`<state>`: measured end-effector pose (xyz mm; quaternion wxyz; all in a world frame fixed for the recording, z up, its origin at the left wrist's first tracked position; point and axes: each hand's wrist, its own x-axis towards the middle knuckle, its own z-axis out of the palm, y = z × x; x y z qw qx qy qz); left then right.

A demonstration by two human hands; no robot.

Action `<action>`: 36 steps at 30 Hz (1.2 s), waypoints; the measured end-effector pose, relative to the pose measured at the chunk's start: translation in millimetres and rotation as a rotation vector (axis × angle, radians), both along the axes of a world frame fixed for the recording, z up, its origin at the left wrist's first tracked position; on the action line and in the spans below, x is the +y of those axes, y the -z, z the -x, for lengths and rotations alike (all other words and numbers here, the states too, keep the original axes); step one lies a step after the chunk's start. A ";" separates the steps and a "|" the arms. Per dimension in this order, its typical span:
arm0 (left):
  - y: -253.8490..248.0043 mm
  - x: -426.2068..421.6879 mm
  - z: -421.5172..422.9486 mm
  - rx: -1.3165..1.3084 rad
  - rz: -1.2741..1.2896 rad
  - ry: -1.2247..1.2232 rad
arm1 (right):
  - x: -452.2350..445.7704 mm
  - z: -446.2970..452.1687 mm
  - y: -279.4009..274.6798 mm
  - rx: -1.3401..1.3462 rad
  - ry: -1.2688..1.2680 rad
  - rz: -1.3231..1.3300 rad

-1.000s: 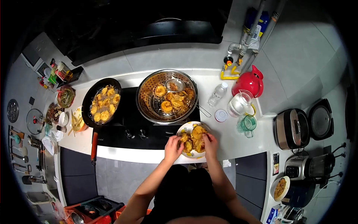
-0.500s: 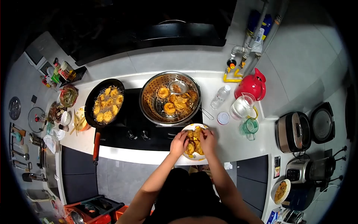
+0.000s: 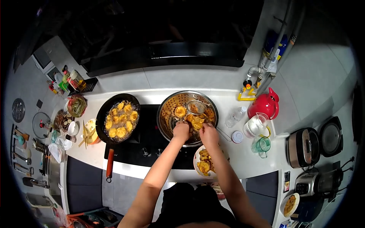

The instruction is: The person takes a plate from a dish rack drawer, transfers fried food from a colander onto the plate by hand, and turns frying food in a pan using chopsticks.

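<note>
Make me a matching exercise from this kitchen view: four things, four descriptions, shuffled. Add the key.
Things
1. frying pan
2. perforated bowl
3. spouted jug
4. plate

Descriptions
A. partly hidden by the right forearm
B. bright red
C. black, with a long reddish handle
D. left hand and right hand at its near side

Pairs: 1-C, 2-D, 3-B, 4-A

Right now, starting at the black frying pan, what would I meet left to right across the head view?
Black frying pan, perforated metal colander, clear plastic bottle, red rounded jug, brown-and-black rice cooker.
</note>
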<state>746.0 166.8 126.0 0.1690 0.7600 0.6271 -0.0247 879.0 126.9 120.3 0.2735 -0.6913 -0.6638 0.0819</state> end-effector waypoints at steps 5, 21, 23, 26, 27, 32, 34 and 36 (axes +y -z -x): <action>25.8 30.1 -7.6 0.133 0.183 -0.018 | 30.0 3.4 12.4 -0.242 -0.021 0.066; -10.4 2.2 39.9 -0.187 -0.083 -0.029 | 70.5 10.8 34.0 -0.408 -0.008 0.098; -17.2 -6.3 42.7 -0.282 -0.139 -0.015 | 69.8 9.7 32.1 -0.396 -0.007 0.075; -15.6 -18.1 44.0 -0.496 -0.279 -0.024 | 61.1 7.0 17.8 -0.331 -0.056 0.126; -19.2 -22.8 42.9 -0.545 -0.312 -0.028 | 57.7 6.7 12.8 -0.312 -0.046 0.133; -13.4 -39.7 40.7 -0.638 -0.378 -0.047 | 47.2 5.5 -1.6 -0.170 -0.030 0.319; -15.5 -46.3 40.1 -0.656 -0.436 -0.071 | 41.6 4.8 -4.8 -0.129 -0.011 0.285; -18.7 -55.2 38.5 -0.673 -0.502 -0.114 | 33.7 2.6 -5.0 -0.038 0.008 0.195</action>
